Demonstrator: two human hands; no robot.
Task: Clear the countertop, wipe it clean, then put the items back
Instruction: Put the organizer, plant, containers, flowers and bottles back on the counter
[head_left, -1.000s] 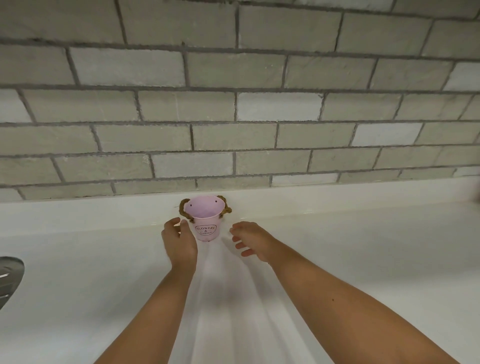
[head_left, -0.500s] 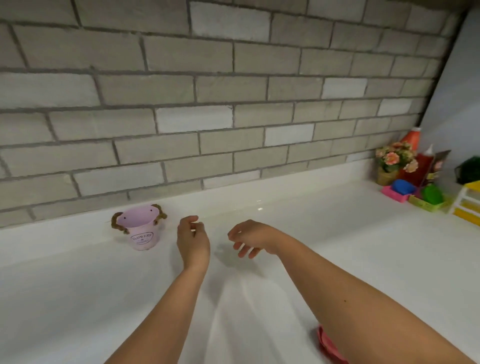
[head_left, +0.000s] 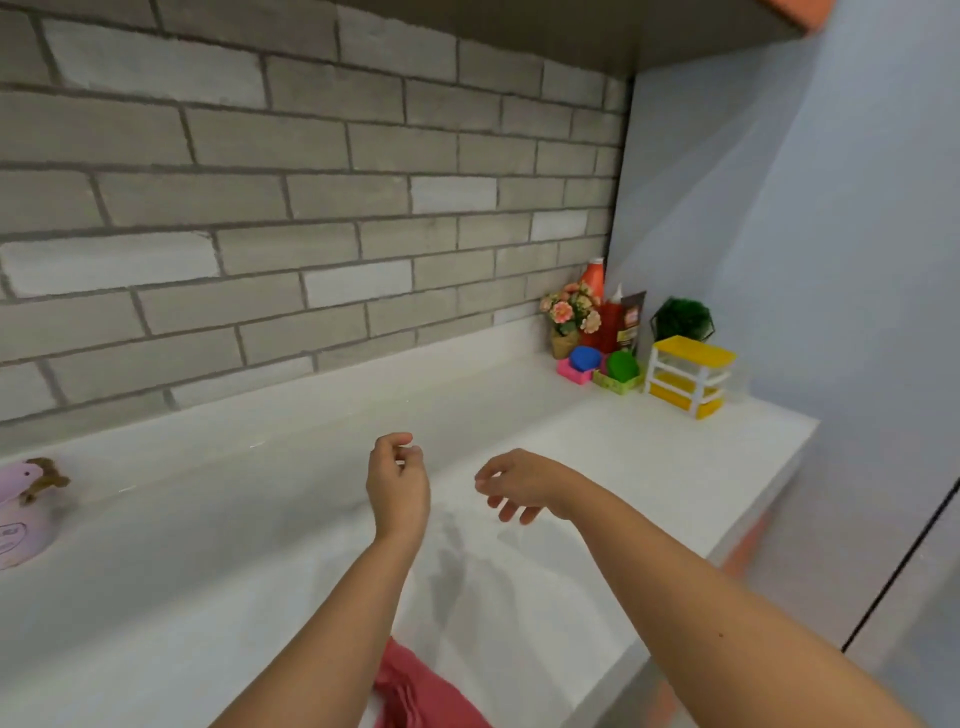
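Note:
A small pink bucket (head_left: 21, 514) with rope handles stands on the white countertop (head_left: 234, 545) at the far left, near the brick wall. My left hand (head_left: 397, 483) hovers over the middle of the counter, fingers loosely curled and holding nothing. My right hand (head_left: 517, 486) hangs beside it with relaxed, drooping fingers, also holding nothing. A pink-red cloth (head_left: 421, 691) lies at the counter's near edge between my forearms. Both hands are well to the right of the bucket.
In the far right corner stand a flower pot (head_left: 569, 319), red bottles (head_left: 605, 306), a brown tube (head_left: 631, 319), a blue object in a pink tray (head_left: 582, 364), a green one in a lime tray (head_left: 621, 371), a yellow tiered rack (head_left: 688, 376) and a green plant (head_left: 683, 319). The counter ends at the right (head_left: 769, 499).
My hands let go of the pink bucket and moved right, away from it. The view swung right, bringing the corner items into sight and pushing the bucket to the left edge.

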